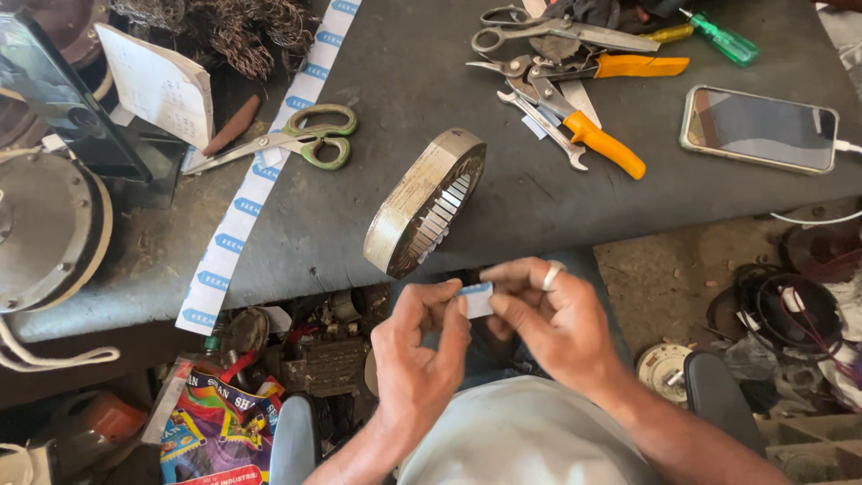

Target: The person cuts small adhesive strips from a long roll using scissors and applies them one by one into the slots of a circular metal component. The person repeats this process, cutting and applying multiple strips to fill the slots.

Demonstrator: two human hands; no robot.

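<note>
Both my hands pinch a small white-and-blue slip of insulating paper (pixel 477 299) between their fingertips, just below the table's front edge. My left hand (pixel 420 350) holds its left side, my right hand (pixel 543 314), with a ring on one finger, holds its right side. Just above them a round metal stator ring (pixel 422 202) with slotted inner teeth lies tilted on the dark table (pixel 395 90). A long strip of the same white paper with blue marks (pixel 260 171) runs diagonally across the table's left part.
Green-handled scissors (pixel 296 136) lie on the strip. Orange-handled pliers (pixel 575 117), steel scissors (pixel 548 34), a green screwdriver (pixel 723 38) and a phone on a cable (pixel 759 128) lie at the back right. A motor housing (pixel 45 229) sits left; clutter and wire coils (pixel 790 301) cover the floor.
</note>
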